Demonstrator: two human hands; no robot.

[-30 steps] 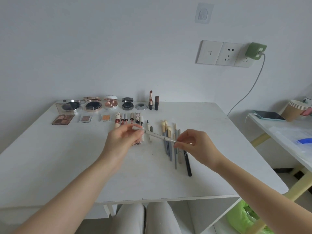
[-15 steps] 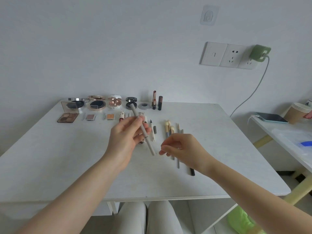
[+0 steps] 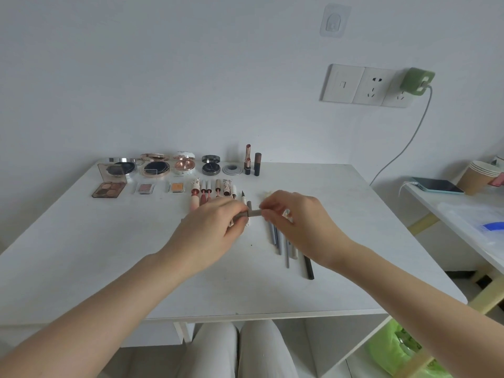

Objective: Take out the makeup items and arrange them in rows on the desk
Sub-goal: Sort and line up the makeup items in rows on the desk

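Grey pencil (image 3: pixel 253 213) mostly hidden, pinched between left hand (image 3: pixel 210 230) and right hand (image 3: pixel 297 225), ends unseen

From my remote seat I saw a plain white wall (image 3: pixel 163 77) behind a white desk (image 3: pixel 81 255). A clear adhesive hook (image 3: pixel 335 21) was stuck high on it, above a switch-and-socket panel (image 3: pixel 362 86) holding a green charger (image 3: pixel 417 81), its cable (image 3: pixel 409 140) trailing down. A second white table (image 3: pixel 463 225) stood at right, light soft and even.
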